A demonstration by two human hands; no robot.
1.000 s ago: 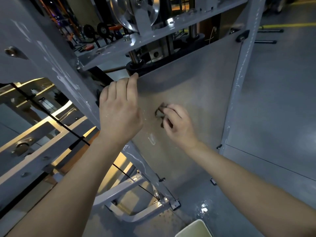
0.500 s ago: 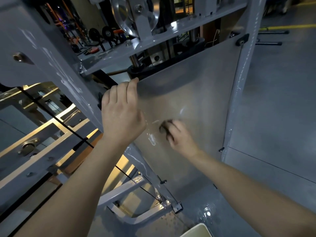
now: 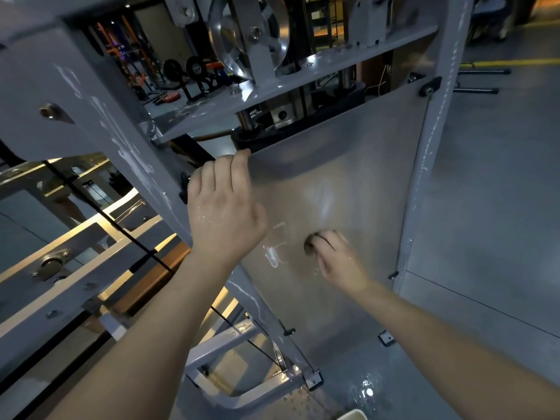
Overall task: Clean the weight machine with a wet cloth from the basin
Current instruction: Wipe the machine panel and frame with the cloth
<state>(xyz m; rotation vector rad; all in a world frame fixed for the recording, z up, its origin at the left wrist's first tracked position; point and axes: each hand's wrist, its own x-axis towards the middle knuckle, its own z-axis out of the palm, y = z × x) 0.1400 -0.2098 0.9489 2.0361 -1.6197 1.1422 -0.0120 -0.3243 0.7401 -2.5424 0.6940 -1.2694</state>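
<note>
The weight machine's frosted shield panel (image 3: 357,165) stands in front of me between grey steel posts. My right hand (image 3: 336,259) holds a small dark wet cloth (image 3: 312,244) bunched under its fingers and presses it on the middle of the panel. Wet streaks (image 3: 274,253) shine just left of the cloth. My left hand (image 3: 222,213) grips the panel's upper left edge, fingers curled over the rim beside the slanted grey post (image 3: 127,153). Only the white rim of the basin (image 3: 353,415) shows at the bottom edge.
A pulley wheel (image 3: 248,34) and a grey crossbar (image 3: 303,77) sit above the panel. A black cable (image 3: 121,228) runs diagonally at the left past cream-coloured frame bars. The grey floor at the right has a wet patch (image 3: 368,389) near the basin. Dumbbell racks stand far behind.
My right hand has slid the cloth down and to the right across the panel, leaving wet streaks. My left hand has kept its grip on the panel's edge.
</note>
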